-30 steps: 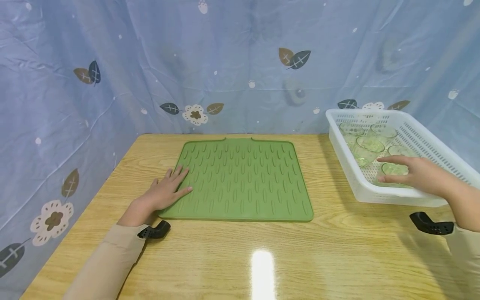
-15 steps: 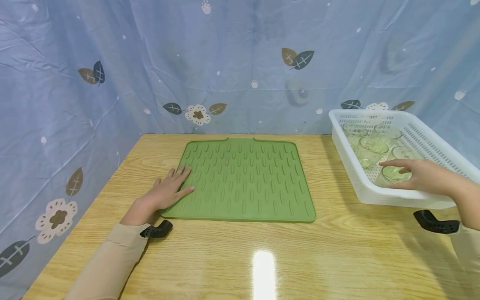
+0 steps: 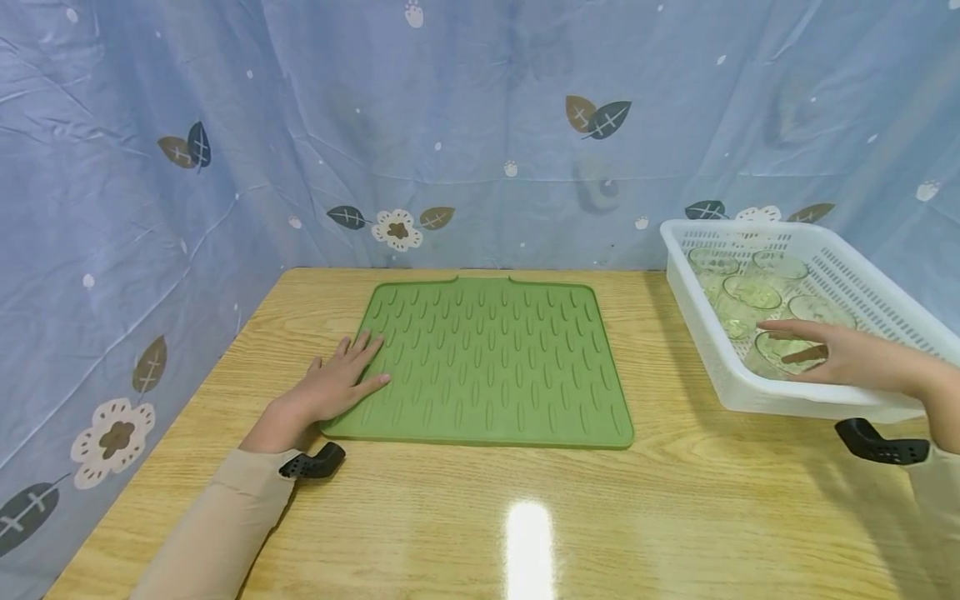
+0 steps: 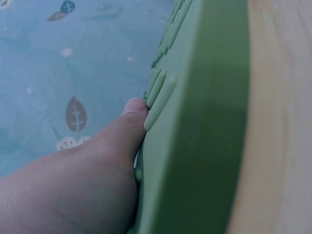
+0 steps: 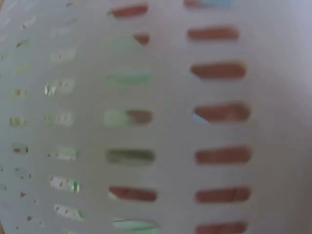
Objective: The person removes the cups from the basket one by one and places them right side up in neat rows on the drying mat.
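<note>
My left hand (image 3: 330, 387) lies spread on the left edge of a green ridged drying mat (image 3: 487, 358). In the left wrist view, its thumb (image 4: 131, 122) rests against the ridged face of the mat. At the right, my right hand (image 3: 862, 358) reaches over the near wall of a white plastic basket (image 3: 731, 375). Its fingers and thumb are around a clear drinking glass (image 3: 768, 358) standing in the near left corner. Through the slots of the basket's wall (image 5: 170, 136), the right wrist view shows skin tones; the grip itself is hidden there.
Several more clear glasses stand in the basket behind the near one, among them a glass (image 3: 750, 296) by the left wall. The wooden table (image 3: 420, 517) ends against a blue patterned curtain (image 3: 465, 125) at the back and left.
My right hand has lowered slightly and brought its fingers and thumb around the near glass. My left hand stays on the mat. The view has shifted slightly.
</note>
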### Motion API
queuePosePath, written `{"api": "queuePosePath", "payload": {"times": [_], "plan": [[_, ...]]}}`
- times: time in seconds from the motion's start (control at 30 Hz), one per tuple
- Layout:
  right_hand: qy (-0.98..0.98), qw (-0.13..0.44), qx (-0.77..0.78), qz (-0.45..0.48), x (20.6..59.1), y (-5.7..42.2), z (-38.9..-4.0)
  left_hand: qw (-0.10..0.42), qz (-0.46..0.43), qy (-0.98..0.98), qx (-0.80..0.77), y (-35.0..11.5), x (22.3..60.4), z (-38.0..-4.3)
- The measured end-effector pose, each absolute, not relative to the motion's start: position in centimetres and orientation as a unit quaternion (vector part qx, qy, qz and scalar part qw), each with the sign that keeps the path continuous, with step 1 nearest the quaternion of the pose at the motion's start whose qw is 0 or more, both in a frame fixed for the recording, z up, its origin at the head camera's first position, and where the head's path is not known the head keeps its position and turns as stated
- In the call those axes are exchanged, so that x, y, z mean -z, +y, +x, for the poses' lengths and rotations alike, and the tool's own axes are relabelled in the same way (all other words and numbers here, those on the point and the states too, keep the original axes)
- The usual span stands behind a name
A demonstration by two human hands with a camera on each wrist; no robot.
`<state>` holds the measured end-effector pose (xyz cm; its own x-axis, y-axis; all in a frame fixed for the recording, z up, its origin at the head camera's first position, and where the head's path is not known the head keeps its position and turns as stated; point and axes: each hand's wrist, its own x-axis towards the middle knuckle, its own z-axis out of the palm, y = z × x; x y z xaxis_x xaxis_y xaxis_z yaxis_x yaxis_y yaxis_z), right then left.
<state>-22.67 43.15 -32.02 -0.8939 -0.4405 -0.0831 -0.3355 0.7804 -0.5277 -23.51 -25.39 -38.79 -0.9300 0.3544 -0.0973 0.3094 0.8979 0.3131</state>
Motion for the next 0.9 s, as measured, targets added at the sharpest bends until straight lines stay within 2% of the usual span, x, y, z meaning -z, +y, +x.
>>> {"api": "queuePosePath", "payload": {"times": [0.23, 0.5, 0.9], "plan": [[0.917, 0.093, 0.316, -0.226, 32.71, 44.05, -23.17, 0.071, 0.171, 0.971, -0.151, -25.31, 38.87, -23.64], [0.92, 0.099, 0.307, -0.222, 32.8, 43.47, -22.97, 0.074, 0.168, 0.971, -0.15, -25.71, 38.78, -23.42], [0.924, 0.062, 0.303, -0.225, 32.44, 43.12, -22.67, 0.074, 0.171, 0.97, -0.155, -25.62, 38.76, -23.32]]}}
